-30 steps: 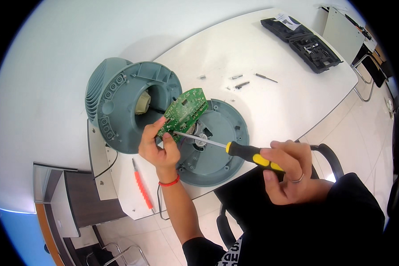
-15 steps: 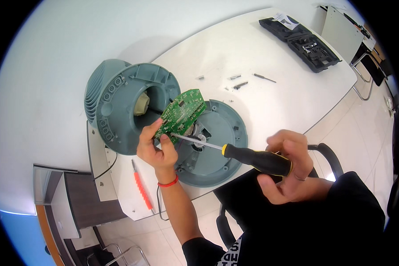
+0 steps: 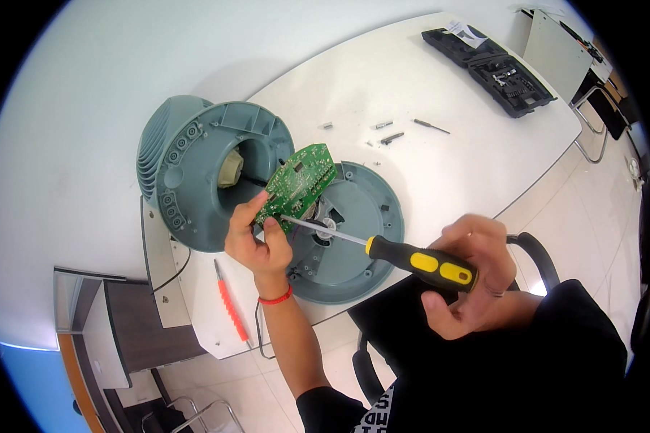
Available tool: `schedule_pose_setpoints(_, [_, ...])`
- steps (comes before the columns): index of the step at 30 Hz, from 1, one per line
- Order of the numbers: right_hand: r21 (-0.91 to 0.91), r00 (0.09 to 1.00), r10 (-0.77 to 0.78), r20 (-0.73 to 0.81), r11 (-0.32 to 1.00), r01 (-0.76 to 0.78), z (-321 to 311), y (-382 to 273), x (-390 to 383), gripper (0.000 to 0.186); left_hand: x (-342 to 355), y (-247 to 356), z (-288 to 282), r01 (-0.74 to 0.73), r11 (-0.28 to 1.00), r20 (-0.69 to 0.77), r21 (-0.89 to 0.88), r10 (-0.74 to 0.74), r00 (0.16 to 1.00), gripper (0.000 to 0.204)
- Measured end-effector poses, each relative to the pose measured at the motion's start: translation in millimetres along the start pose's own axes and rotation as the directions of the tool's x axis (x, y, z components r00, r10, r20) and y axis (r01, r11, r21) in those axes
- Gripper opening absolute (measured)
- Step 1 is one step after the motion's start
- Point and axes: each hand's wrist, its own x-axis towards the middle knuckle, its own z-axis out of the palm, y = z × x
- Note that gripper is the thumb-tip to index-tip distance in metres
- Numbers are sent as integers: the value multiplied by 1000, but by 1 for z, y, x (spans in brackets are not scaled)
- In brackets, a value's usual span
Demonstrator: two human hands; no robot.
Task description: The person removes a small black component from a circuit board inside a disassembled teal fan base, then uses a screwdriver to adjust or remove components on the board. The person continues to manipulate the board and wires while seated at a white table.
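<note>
circuit board: the green circuit board [image 3: 305, 173] is up off the tabletop [image 3: 477, 166], tilted, its lower-left end in my left hand [image 3: 260, 245] and the rest reaching up and away to the right.
my left hand: gripping that end of the board, thumb and a finger pressed near its edge; a red band [image 3: 275, 296] circles the wrist.
screwdriver: the black and yellow screwdriver [image 3: 422, 263] slants from my right side to the board, its tip at the board's lower end, just beside my left thumb.
my right hand: loosely gripping the screwdriver [image 3: 495, 267] at the butt of its handle, fingers bent behind it and thumb standing away; the board is well apart from this hand.
grey dish: the round grey dish [image 3: 375, 202] sits below and to the right of the board, a round motor-like part [image 3: 326, 229] at its middle.
grey housing: the big grey housing [image 3: 202, 169] stands left of the board, ribbed at the back.
orange-handled tool: the orange-handled tool [image 3: 231, 310] lies left of my forearm.
loose pieces: a thin dark bit [image 3: 431, 126] and other small pieces lie beyond the dish.
tool case: the open black tool case [image 3: 511, 85] lies at the far right.
</note>
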Motion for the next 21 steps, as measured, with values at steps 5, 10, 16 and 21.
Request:
schedule_pose_setpoints(5, [-104, 966, 63, 250, 994, -38, -19, -4, -8, 67, -1, 1, -2, 23, 1000, 10, -1, -23, 1000, 36])
schedule_pose_setpoints(10, [53, 992, 31, 125, 998, -38, -7, -1, -6, 67, 0, 1, 2, -6, 1000, -18, 28, 6, 1000, 36])
schedule_pose_setpoints(16, [82, 996, 60, 66, 994, -66, -8, -6, -6, 64, 1, 1, 7, -16, 1000, -10, 4, 16, 1000, 35])
schedule_pose_setpoints(21, [-153, 986, 58, 159, 988, -34, -12, -10, -4, 59, 3, 2, 4, -47, 998, -34, 46, 49, 998, 37])
